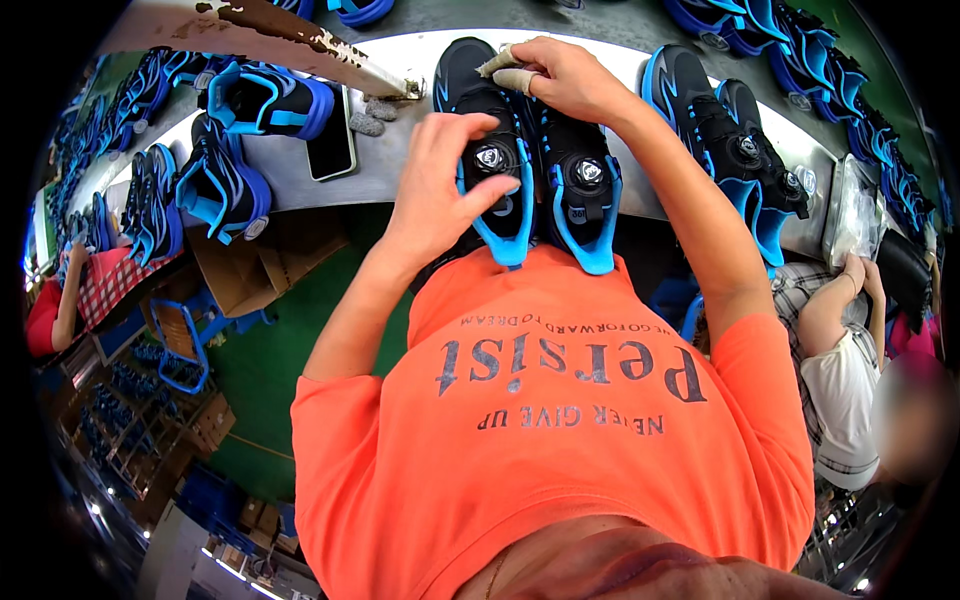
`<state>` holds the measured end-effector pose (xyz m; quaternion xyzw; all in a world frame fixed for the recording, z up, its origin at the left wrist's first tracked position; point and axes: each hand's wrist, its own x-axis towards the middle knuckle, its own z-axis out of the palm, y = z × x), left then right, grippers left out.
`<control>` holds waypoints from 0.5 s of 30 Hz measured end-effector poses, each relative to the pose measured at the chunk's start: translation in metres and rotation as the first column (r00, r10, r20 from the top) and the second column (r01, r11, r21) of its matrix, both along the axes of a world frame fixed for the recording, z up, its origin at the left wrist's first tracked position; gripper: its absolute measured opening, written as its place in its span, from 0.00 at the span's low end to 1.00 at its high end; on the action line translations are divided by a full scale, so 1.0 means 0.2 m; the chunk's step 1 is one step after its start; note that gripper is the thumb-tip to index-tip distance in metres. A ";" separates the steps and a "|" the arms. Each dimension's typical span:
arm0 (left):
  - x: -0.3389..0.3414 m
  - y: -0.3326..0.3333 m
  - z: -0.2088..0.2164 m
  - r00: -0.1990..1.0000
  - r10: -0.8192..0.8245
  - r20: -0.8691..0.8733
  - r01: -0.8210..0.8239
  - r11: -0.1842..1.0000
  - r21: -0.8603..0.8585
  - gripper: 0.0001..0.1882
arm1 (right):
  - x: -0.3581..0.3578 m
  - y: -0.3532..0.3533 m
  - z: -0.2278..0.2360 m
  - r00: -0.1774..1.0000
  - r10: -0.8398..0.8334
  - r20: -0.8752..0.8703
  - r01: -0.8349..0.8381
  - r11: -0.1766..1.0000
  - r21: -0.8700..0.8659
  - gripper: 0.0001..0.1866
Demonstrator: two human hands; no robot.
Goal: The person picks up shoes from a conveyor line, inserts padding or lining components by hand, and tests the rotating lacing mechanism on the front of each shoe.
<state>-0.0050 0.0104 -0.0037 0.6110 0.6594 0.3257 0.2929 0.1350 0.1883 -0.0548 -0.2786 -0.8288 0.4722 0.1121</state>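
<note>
Worktop [382, 168], shoe [503, 142] between both hands [432, 190] [572, 82]

A silvery metal tabletop [388, 178] carries a middle pair of black-and-blue dial-fastened sneakers [464, 68], a matching pair [688, 100] rightward, and, leftward, rough grey lumps [367, 125], a dark-screened rectangular phone [331, 153] and more black-and-blue sneakers [228, 180].

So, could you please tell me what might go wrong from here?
The centre pair's left shoe seems to overhang the near edge of the bench, so a nudge might tip it. The phone lies near that edge and could be knocked off. The wrapped fingers of the right hand, by the shoe's toe, may grip less surely.
</note>
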 end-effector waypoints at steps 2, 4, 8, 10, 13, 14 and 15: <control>0.00 -0.01 -0.01 0.999 0.029 0.032 -0.027 0.998 -0.058 0.25 | 0.01 -0.01 0.00 1.000 0.007 0.004 -0.007 1.000 0.018 0.13; -0.07 0.00 -0.05 0.965 -0.085 0.247 0.102 0.993 -0.061 0.24 | 0.00 -0.02 0.03 1.000 0.016 -0.002 -0.016 0.999 0.042 0.13; -0.05 -0.02 0.00 0.975 -0.085 0.204 0.091 0.996 -0.018 0.21 | 0.01 -0.05 0.12 1.000 0.015 0.012 -0.015 1.000 0.016 0.12; -0.03 -0.06 0.03 0.990 -0.010 0.142 0.004 0.999 0.043 0.18 | 0.02 -0.07 0.15 1.000 0.023 -0.005 -0.023 0.999 -0.024 0.12; -0.01 -0.20 0.04 0.954 0.111 0.278 -0.120 0.993 0.015 0.12 | 0.07 -0.12 0.18 0.990 0.077 -0.120 -0.095 0.984 -0.148 0.12; 0.00 -0.25 0.02 0.888 0.170 0.427 -0.144 0.985 -0.092 0.10 | 0.08 -0.14 0.21 0.972 0.179 -0.149 -0.192 0.978 -0.080 0.14; 0.02 -0.29 0.02 0.796 0.234 0.558 -0.145 0.969 -0.201 0.08 | 0.08 -0.18 0.23 0.964 0.217 -0.153 -0.224 0.974 -0.032 0.16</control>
